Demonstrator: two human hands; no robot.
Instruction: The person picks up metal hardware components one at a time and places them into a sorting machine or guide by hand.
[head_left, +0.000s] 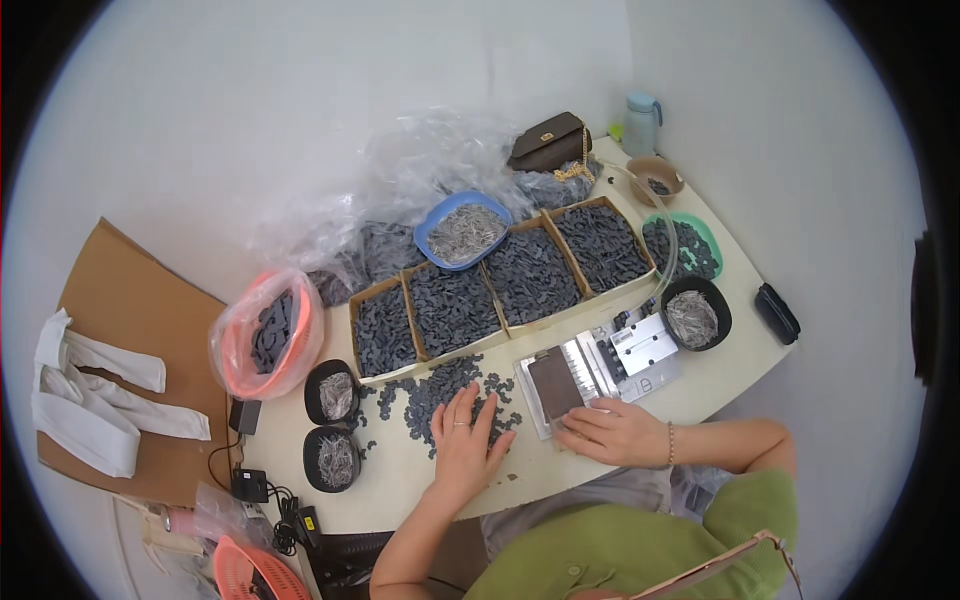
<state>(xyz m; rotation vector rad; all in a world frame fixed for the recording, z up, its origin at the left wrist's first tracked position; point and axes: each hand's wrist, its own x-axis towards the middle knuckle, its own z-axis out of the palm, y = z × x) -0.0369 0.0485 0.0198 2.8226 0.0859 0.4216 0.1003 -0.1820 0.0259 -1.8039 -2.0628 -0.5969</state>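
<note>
My left hand [466, 447] lies with its fingers spread over a loose pile of small dark grey parts [432, 400] on the table. To its right, my right hand [610, 432] rests at the near end of a metal fixture [538, 398]. Its fingers are bent and close together beside a brown block [556, 382] lying on the fixture; whatever is under the fingertips is hidden. A silver clamp-like unit [643, 345] with black fittings sits on the fixture's right side, and a clear hose [672, 240] runs from there.
Open cardboard boxes [430, 350] of dark parts line the table's middle. A blue tray [420, 235] of thin metal pins rests on them. Black bowls [308, 400] of pins stand left, another black bowl [726, 310] right. A pink basket [318, 345] and green tray [712, 240] hold dark parts.
</note>
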